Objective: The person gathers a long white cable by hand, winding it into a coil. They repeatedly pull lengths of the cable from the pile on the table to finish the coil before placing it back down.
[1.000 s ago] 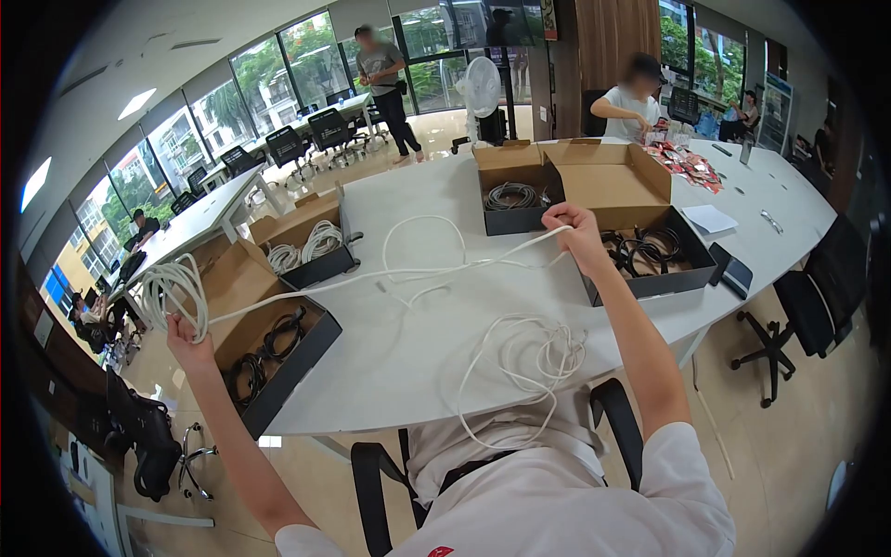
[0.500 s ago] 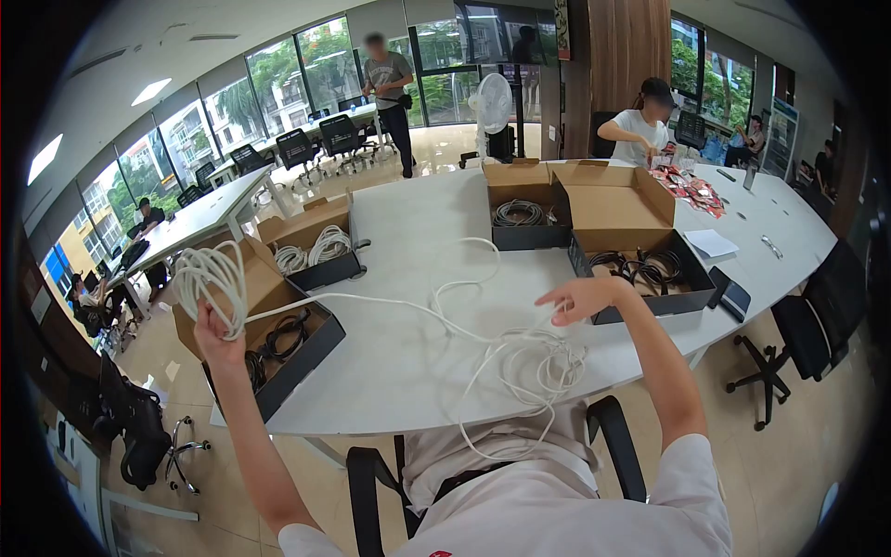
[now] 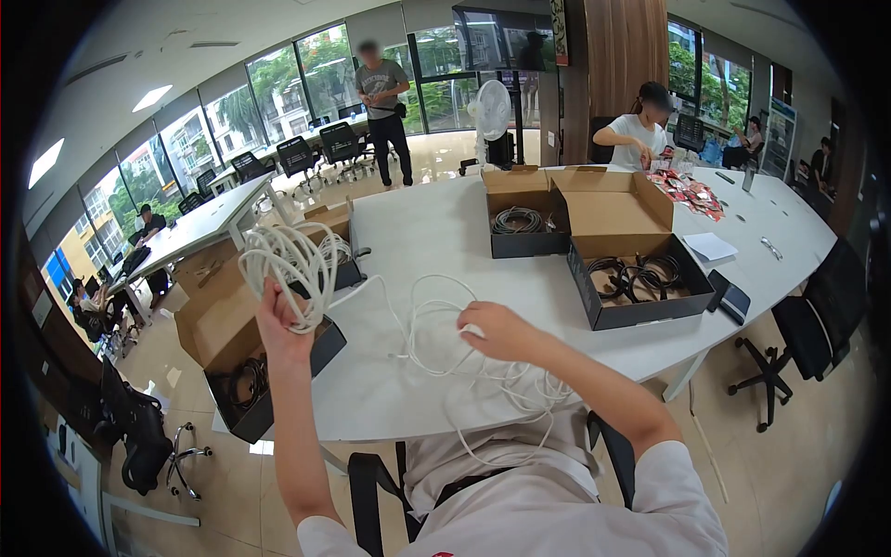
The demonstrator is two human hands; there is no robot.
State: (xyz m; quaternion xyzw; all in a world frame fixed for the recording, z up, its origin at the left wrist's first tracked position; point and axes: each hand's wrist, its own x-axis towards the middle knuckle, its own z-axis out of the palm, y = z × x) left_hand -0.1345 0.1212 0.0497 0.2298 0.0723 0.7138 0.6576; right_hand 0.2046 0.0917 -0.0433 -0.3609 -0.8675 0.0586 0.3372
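My left hand (image 3: 281,327) is raised over the table's left edge and grips a coil of white cable (image 3: 288,264) wound in several loops. From the coil the cable runs down across the white table (image 3: 436,223) to my right hand (image 3: 497,332), which is closed around a slack stretch of it near the front edge. More loose white cable (image 3: 520,395) lies tangled under my right forearm and hangs over the table edge onto my lap.
Open cardboard boxes stand around: one with black cables (image 3: 640,278) at right, one with grey cable (image 3: 520,221) behind, another with black cables (image 3: 243,381) at lower left. A phone (image 3: 730,297) lies at right. People work at the far end. An office chair (image 3: 789,325) stands right.
My left hand has swung the coil inward to the right and higher. My right hand has drawn back from the far box toward the front edge and closed on the slack cable.
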